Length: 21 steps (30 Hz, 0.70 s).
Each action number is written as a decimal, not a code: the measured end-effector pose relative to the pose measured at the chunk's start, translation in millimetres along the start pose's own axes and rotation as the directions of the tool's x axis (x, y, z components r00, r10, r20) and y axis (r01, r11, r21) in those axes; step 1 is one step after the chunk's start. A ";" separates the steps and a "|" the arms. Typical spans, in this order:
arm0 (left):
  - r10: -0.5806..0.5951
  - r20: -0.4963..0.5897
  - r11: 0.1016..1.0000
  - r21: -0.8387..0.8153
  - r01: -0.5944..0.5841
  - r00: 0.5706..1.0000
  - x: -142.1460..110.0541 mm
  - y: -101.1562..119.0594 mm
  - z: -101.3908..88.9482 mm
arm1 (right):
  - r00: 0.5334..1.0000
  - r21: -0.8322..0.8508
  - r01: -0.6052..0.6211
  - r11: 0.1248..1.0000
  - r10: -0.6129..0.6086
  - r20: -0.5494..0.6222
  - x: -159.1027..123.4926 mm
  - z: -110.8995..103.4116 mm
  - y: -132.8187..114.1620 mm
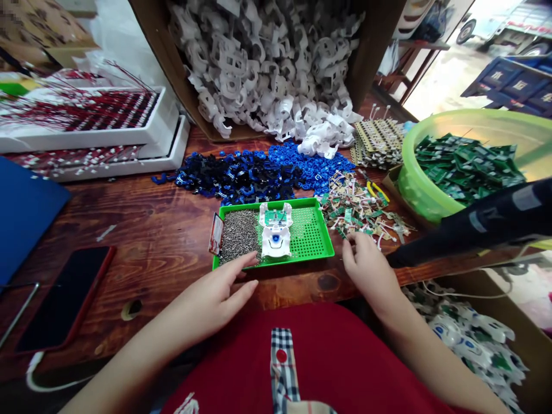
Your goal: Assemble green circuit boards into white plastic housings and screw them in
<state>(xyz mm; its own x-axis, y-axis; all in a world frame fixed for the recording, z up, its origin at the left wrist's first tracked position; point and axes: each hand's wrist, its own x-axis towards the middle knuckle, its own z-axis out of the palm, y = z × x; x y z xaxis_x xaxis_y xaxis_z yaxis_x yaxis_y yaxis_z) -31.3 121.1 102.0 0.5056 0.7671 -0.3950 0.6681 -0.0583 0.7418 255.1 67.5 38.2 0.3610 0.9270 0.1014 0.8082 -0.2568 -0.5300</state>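
A green tray lies on the table before me, its left part full of small metal screws. On the tray's middle stands a white plastic housing with a blue piece in its front; a green circuit board shows in the white part behind. My left hand is open, fingers stretched over the tray's near edge by the screws. To the right, my right hand pinches a small green circuit board at the near edge of a pile of small wired boards.
Behind the tray lie dark blue parts and bright blue parts. A box of white housings stands beyond. At right are a yellow-green basin of circuit boards, yellow-handled pliers and a black tube. A phone lies left.
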 end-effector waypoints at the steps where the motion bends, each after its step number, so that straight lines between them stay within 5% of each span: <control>1: 0.034 -0.045 0.998 0.049 -0.032 0.998 0.2 3.7 -2.3 | 1.000 0.050 -0.010 0.999 0.011 -0.020 -3.3 -3.2 -1.7; 4: 0.160 -0.170 0.983 0.121 -0.141 0.972 4.2 16.0 -4.2 | 0.994 0.239 -0.057 0.969 0.077 -0.078 -11.5 -10.1 -6.4; 7: 0.256 -0.175 0.966 0.069 -0.248 0.951 13.8 28.3 3.1 | 0.982 0.495 -0.144 0.857 0.187 -0.038 -14.5 -10.4 -9.1; 12: 0.339 -0.051 0.938 -0.056 -0.341 0.940 39.3 46.6 24.0 | 0.934 0.847 -0.334 0.413 0.266 0.238 -6.1 -0.2 -14.9; 16: 0.380 -0.002 0.925 -0.018 -0.380 0.925 58.5 57.3 36.3 | 0.875 0.887 -0.449 0.105 0.253 0.413 -0.7 5.1 -24.6; 21: 0.435 -0.116 0.901 0.049 -0.432 0.893 70.4 63.9 45.4 | 0.832 0.845 -0.533 -0.038 0.160 0.532 -6.7 7.3 -39.4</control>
<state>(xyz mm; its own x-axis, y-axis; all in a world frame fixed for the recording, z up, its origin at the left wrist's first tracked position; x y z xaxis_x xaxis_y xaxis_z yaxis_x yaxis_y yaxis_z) 71.7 142.3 97.0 0.6788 0.7336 0.0323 0.4101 -0.4152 0.8120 217.4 73.3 52.3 0.1823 0.8752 -0.4480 -0.6166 -0.2531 -0.7454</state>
